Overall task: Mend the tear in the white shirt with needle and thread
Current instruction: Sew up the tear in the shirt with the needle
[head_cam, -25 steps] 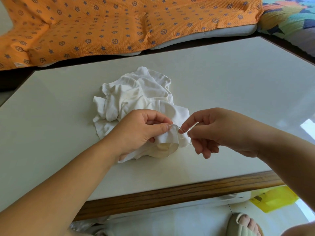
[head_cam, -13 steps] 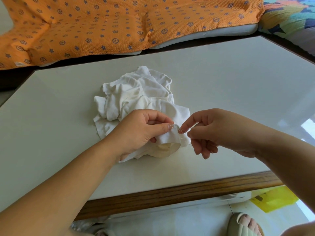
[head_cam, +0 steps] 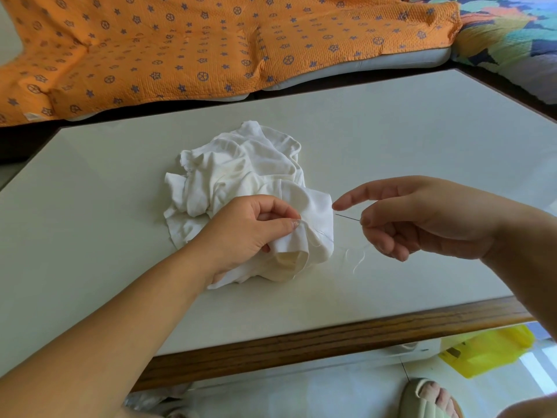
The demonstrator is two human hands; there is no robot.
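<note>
– White crumpled cotton shirt (head_cam: 241, 173): where did it lie?
– It lay bunched in a heap on the pale smooth tabletop (head_cam: 391, 146), toward your side, short of the brown wooden edge (head_cam: 331, 336).
– What had changed since half a second before?
– Your right hand (head_cam: 422, 218) had then been up against the fold, its fingertips almost touching your left thumb. Now it had drawn off to the right, clear of the cloth, and its index finger had straightened out. The thin dark metal needle (head_cam: 346, 217) had come away from the fabric with it. The fine white thread (head_cam: 358, 260) trailed in a slack loop from the fold over the table below that hand.
– And the other hand?
– Your left hand (head_cam: 250, 233) had stayed put: thumb and index finger pinched the near fold of the shirt, the other fingers curled into the cloth.
– How did you hold the needle?
– Your thumb pinched its right end against a curled finger; which finger I could not tell. The index finger was stretched out above it, touching nothing.
– Which way did it point?
– Its long axis ran almost level, left to right. The free tip pointed left at the shirt, just apart from it. The heap itself ran from the far side toward you, with a rolled fold opening at the near end.
</note>
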